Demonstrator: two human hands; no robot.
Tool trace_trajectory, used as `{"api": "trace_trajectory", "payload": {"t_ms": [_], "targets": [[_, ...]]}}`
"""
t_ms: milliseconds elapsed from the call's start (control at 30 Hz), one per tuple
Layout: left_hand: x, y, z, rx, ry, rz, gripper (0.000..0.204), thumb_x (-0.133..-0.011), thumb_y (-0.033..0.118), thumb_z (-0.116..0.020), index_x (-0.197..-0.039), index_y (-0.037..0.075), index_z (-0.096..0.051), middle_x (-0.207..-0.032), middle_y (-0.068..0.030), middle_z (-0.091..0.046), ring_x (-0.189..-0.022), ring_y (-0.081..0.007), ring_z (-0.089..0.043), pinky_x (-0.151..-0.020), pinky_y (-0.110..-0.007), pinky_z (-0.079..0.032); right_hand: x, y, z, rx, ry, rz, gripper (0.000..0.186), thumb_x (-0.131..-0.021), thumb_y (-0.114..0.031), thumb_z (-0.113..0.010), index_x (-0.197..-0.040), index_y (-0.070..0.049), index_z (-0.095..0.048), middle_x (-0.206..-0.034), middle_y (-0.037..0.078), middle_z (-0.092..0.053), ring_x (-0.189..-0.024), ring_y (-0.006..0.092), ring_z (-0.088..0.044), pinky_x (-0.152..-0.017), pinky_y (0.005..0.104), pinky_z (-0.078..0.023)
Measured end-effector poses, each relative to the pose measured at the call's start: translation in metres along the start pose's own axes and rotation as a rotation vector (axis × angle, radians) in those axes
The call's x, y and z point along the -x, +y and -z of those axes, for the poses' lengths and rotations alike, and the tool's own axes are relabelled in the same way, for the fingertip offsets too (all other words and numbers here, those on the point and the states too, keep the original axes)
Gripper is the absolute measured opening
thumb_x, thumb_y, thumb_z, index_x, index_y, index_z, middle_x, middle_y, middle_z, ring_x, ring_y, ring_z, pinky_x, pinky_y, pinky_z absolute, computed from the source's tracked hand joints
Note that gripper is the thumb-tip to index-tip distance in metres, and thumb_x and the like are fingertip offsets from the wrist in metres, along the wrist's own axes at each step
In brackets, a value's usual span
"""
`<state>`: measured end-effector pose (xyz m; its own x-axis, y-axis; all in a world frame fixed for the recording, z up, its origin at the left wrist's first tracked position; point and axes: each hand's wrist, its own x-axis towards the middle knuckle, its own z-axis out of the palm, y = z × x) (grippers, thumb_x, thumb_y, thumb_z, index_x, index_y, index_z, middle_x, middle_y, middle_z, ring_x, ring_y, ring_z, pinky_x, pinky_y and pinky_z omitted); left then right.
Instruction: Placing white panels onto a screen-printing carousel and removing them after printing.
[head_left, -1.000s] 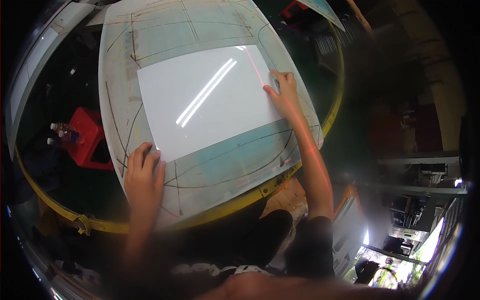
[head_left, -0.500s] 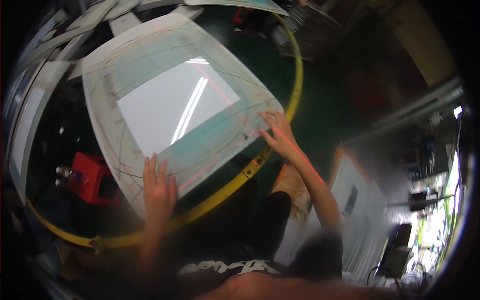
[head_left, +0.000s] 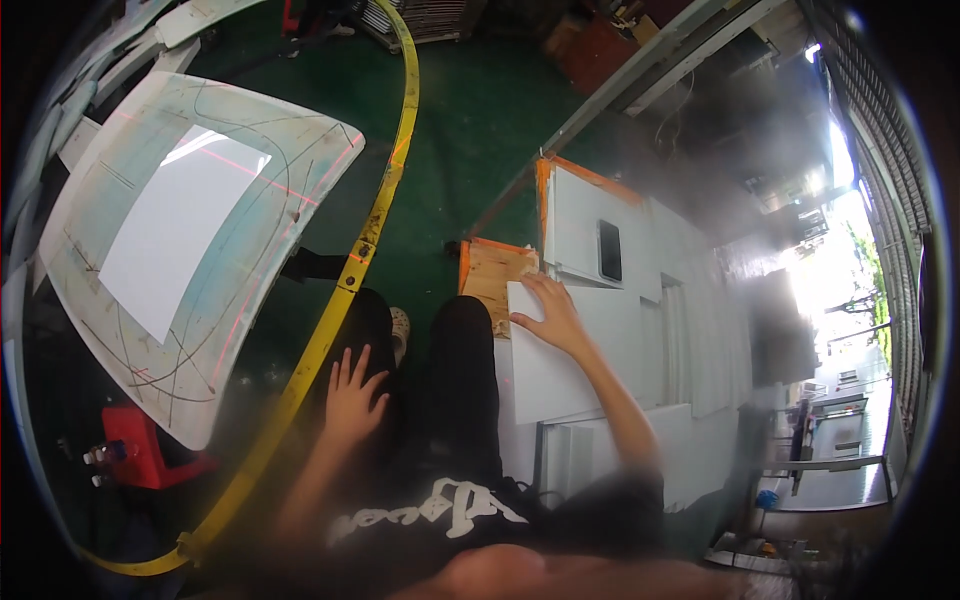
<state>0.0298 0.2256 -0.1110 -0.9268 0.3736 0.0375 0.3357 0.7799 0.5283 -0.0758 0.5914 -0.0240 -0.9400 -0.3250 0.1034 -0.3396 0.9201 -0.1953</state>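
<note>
My right hand [head_left: 552, 316] rests on the near corner of a white sheet [head_left: 575, 372] that tops a stack of white sheets on my right. Its fingers are stretched out on the sheet near the edge, with the thumb apart. My left hand [head_left: 355, 400] hangs over my left thigh with spread fingers and nothing in it. Off to the left is a pale, rounded platen [head_left: 235, 285] with pencilled curves and red laser lines across it. On its surface lies a glossy white sheet [head_left: 180, 235].
A yellow curved rail [head_left: 362, 250] runs between the platen and me. A dark phone [head_left: 609, 251] lies on the stack beside a wooden board [head_left: 497, 277] with orange edges. At lower left stands a red box-like object [head_left: 133, 445]. The floor [head_left: 470, 130] is green.
The view has swung to the right. Both hands have left the platen: the right has gone over to the stack of white sheets, the left has drawn back over my thigh.
</note>
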Motion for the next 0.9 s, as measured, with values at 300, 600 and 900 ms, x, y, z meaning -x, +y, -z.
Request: {"api": "trace_trajectory", "payload": {"t_ms": [300,600,900], "targets": [[0.001,0.008,-0.002,-0.039,-0.024,0.094,0.035,-0.083,0.031,-0.060,-0.116,0.021,-0.063,-0.151,-0.0065,-0.028,-0.141,-0.0339,-0.019,-0.113,-0.047,-0.017,-0.009,-0.010,-0.021,-0.094,0.088,0.059,0.058,-0.081,-0.037,-0.067,-0.124,-0.001,-0.052,-0.114,0.018,-0.055,-0.107,0.0338,-0.049,-0.095,0.0426,-0.039],[-0.005,0.005,-0.002,-0.061,-0.024,0.085,0.033,-0.083,0.029,-0.061,-0.114,0.019,-0.063,-0.151,-0.0047,-0.027,-0.140,-0.0329,-0.020,-0.114,-0.047,-0.017,-0.013,-0.010,-0.013,-0.175,0.071,0.026,0.054,-0.081,-0.035,-0.067,-0.122,-0.002,-0.053,-0.113,0.016,-0.056,-0.109,0.0324,-0.050,-0.094,0.0416,-0.040],[0.001,-0.005,-0.008,-0.108,-0.014,0.054,0.035,-0.085,0.037,-0.058,-0.116,0.022,-0.062,-0.150,-0.0087,-0.029,-0.138,-0.0371,-0.023,-0.111,-0.052,-0.021,-0.014,-0.018,-0.010,-0.206,0.198,0.083,0.047,-0.078,-0.025,-0.070,-0.116,-0.003,-0.056,-0.116,0.017,-0.057,-0.108,0.0351,-0.053,-0.091,0.0424,-0.043]]}}
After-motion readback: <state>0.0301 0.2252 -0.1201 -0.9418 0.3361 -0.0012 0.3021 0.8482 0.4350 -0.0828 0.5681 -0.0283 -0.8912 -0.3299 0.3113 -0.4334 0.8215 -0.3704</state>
